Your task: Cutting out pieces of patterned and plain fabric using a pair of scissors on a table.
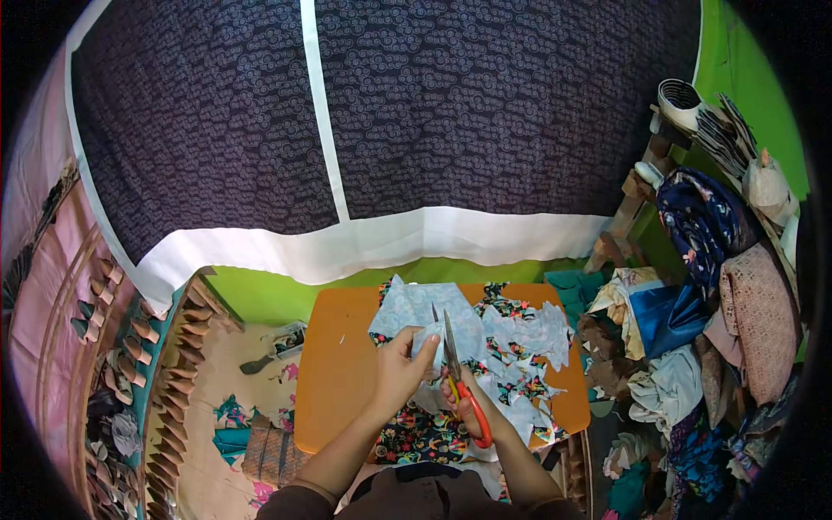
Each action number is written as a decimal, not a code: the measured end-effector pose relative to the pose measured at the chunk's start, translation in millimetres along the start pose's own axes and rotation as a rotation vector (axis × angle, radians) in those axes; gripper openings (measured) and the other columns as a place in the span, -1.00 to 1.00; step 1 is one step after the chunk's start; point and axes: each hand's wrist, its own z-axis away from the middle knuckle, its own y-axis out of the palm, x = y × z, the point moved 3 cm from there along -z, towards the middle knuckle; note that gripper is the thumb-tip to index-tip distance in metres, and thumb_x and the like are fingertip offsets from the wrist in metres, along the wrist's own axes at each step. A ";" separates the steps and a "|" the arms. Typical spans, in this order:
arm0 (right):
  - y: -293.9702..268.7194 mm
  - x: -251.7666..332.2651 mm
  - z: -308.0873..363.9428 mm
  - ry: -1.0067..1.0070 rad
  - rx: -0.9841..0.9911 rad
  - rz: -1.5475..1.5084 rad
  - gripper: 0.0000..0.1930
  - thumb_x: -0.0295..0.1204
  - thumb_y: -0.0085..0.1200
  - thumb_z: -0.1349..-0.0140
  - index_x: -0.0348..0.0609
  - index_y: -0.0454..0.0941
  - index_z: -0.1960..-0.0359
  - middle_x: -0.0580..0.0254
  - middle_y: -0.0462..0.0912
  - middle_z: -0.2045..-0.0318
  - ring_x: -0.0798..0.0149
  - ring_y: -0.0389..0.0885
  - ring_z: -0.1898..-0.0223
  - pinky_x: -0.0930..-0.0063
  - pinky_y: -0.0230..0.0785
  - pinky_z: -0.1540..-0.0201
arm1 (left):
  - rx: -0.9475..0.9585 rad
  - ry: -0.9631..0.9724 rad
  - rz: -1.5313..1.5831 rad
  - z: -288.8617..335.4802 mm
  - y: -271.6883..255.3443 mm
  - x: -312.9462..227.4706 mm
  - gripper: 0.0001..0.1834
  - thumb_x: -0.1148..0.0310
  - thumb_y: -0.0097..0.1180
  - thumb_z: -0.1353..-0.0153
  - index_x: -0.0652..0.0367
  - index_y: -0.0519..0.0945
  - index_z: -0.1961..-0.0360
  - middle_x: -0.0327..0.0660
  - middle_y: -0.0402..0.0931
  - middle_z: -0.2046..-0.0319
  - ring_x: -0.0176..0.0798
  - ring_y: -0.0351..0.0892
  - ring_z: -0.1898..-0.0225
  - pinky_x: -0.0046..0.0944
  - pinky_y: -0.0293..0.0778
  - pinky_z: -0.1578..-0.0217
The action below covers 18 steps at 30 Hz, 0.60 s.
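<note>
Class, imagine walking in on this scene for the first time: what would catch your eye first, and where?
Probably the large dark patterned curtain with white borders, filling the top of the view. Next, at lower centre, the orange-handled scissors in the right hand, beside pale fabric pinched by the left hand above an orange table. At far right, a heap of mixed cloth adds colour.

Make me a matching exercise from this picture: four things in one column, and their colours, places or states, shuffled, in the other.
Column one
1. scissors
2. tabletop
3. curtain
4. left hand

Column two
A. dark, patterned, edged in white
B. holding pale cloth
C. in the right hand, blades apart
D. orange, with rounded corners

Right pairs: 1-C, 2-D, 3-A, 4-B
</note>
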 end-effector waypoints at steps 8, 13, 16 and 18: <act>5.4 4.6 -0.2 0.046 -0.061 0.100 -0.19 0.29 -0.29 0.01 -0.22 0.03 0.00 0.32 0.22 0.39 0.50 0.14 0.42 0.68 0.13 0.39 | -0.078 0.042 -0.121 5.0 4.2 -5.9 -0.76 0.33 0.07 -0.08 0.33 0.49 0.34 -0.31 0.35 0.78 -0.56 0.31 0.76 -0.49 0.30 0.76; 4.4 8.7 1.4 -0.018 -0.110 0.243 -0.42 -0.04 -0.16 -0.16 -0.25 0.05 -0.02 0.23 0.33 0.44 0.36 0.34 0.44 0.55 0.24 0.39 | -0.091 -0.028 0.046 4.9 4.2 -0.9 -0.76 0.33 0.07 -0.08 0.34 0.49 0.36 -0.33 0.36 0.76 -0.56 0.32 0.75 -0.49 0.29 0.78; 0.6 1.3 3.2 -0.044 -0.111 0.199 -0.48 -0.07 -0.15 -0.16 -0.24 0.13 0.04 0.25 0.35 0.49 0.36 0.35 0.48 0.55 0.24 0.41 | -0.098 -0.036 0.070 5.6 8.3 -3.9 -0.77 0.33 0.06 -0.10 0.33 0.49 0.36 -0.35 0.34 0.76 -0.57 0.30 0.76 -0.48 0.32 0.77; 1.3 8.3 2.9 0.009 -0.126 0.197 -0.39 0.07 -0.18 -0.09 -0.25 0.15 0.07 0.30 0.31 0.48 0.46 0.28 0.49 0.64 0.17 0.46 | -0.100 -0.078 0.100 5.9 9.6 -9.3 -0.77 0.33 0.05 -0.10 0.32 0.49 0.35 -0.35 0.34 0.76 -0.56 0.31 0.76 -0.49 0.33 0.77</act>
